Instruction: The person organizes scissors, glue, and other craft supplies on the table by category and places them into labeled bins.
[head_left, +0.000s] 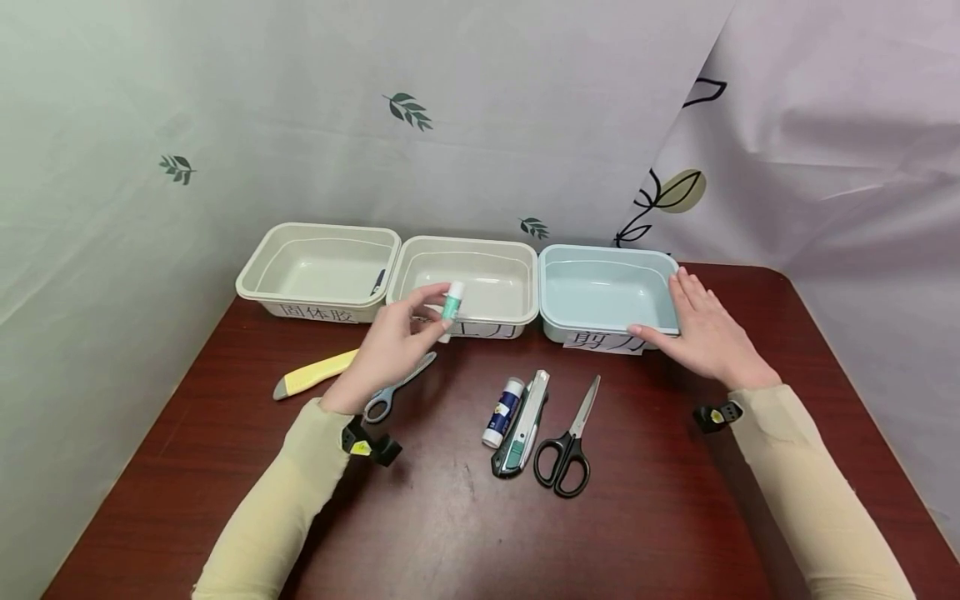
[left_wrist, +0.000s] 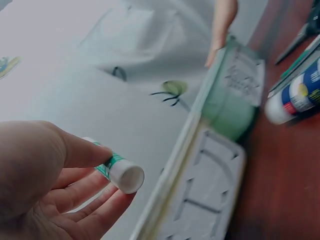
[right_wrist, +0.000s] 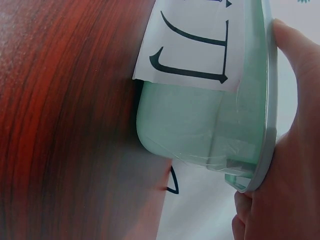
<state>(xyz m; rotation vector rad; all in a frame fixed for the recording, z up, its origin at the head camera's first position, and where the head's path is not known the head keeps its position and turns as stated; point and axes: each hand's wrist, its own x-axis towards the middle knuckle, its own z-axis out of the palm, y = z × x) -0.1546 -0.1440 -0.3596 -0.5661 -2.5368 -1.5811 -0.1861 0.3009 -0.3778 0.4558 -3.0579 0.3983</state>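
A small green-and-white glue stick [head_left: 452, 302] is pinched between the thumb and fingers of my left hand [head_left: 396, 346], in front of the middle cream bin [head_left: 525, 283]. In the left wrist view the white end of the glue stick [left_wrist: 127, 176] faces the camera. My right hand [head_left: 711, 333] rests on the right corner of the light blue bin [head_left: 555, 312], fingers straight along its side and thumb on the front rim. The right wrist view shows the thumb [right_wrist: 295, 42] touching that rim.
The left cream bin [head_left: 258, 275] holds a dark blue item [head_left: 377, 283]. On the table [head_left: 660, 500] lie a yellow-handled cutter [head_left: 311, 375], grey-blue scissors [head_left: 380, 404], a blue glue stick [head_left: 502, 412], a utility knife [head_left: 525, 425] and black scissors [head_left: 562, 454]. A patterned curtain [head_left: 480, 125] hangs behind.
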